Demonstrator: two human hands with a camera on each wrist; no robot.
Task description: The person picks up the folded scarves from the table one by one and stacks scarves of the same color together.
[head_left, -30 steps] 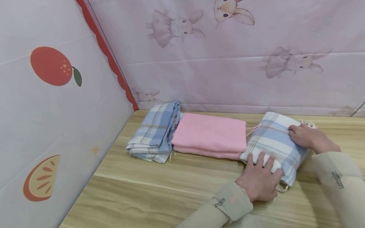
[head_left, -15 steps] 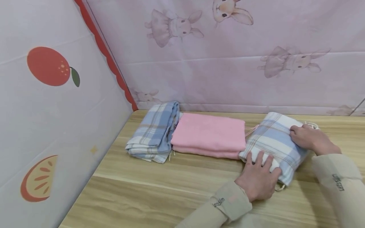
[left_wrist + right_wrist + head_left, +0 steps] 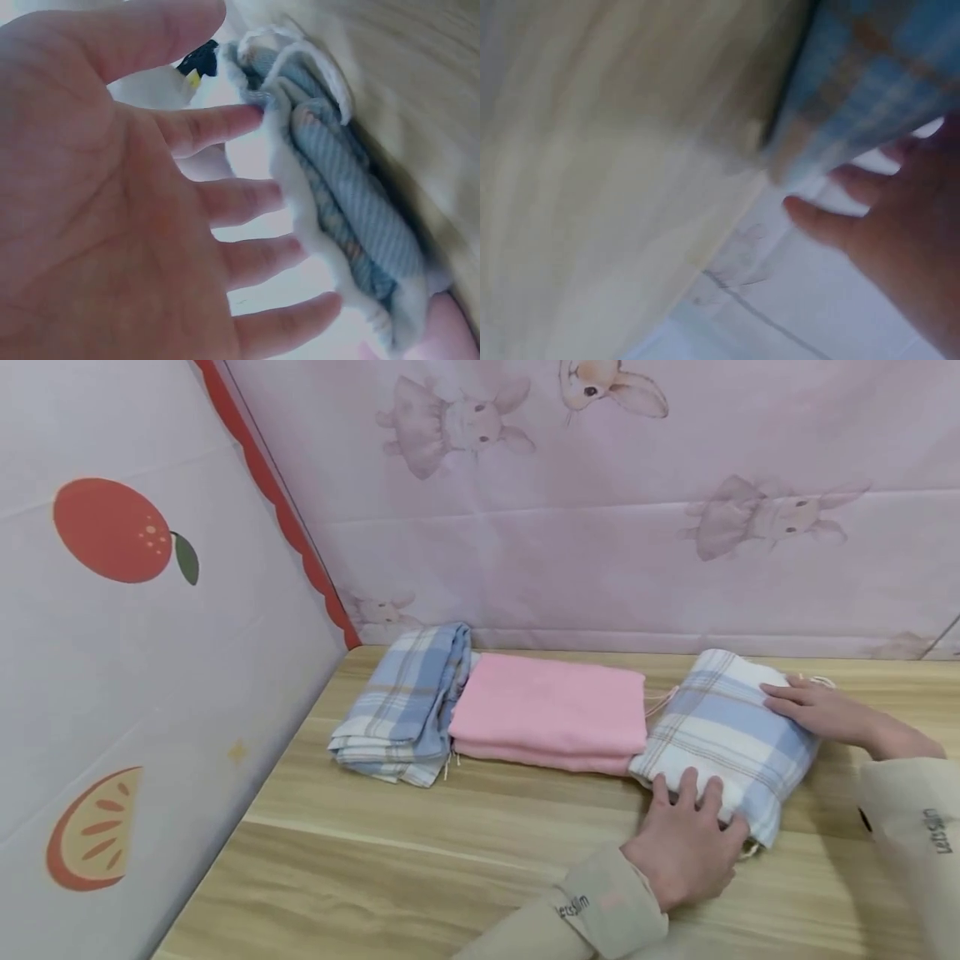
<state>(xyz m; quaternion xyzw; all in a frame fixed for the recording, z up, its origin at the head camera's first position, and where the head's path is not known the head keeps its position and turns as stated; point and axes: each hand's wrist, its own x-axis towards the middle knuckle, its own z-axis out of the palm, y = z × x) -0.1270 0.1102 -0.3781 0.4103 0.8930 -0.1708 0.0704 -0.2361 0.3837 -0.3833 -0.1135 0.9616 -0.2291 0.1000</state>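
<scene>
A folded blue-and-white plaid cloth [image 3: 720, 718] lies at the right of the row on the wooden table. My left hand [image 3: 690, 843] is at its near edge, fingers spread and fingertips touching the cloth. From the left wrist view, the palm [image 3: 112, 210] faces the stacked folds [image 3: 352, 195], and a white cord [image 3: 322, 67] loops from one end. My right hand [image 3: 840, 714] lies along the cloth's far right edge with fingers extended. The right wrist view is blurred; there the fingers [image 3: 832, 217] reach beside the plaid side [image 3: 877, 82].
A folded pink cloth [image 3: 551, 706] lies directly left of the plaid one, thin strings at its right end. Farther left is another folded plaid cloth [image 3: 405, 702]. A pink rabbit-print backdrop [image 3: 600, 552] rises behind the table [image 3: 420, 860]; a white fruit-print panel [image 3: 187, 677] stands at left.
My right hand's fingers have loosened from the plaid cloth's right edge and straightened, the wrist shifting right. The left hand has drawn back slightly toward me. The cloth has barely moved.
</scene>
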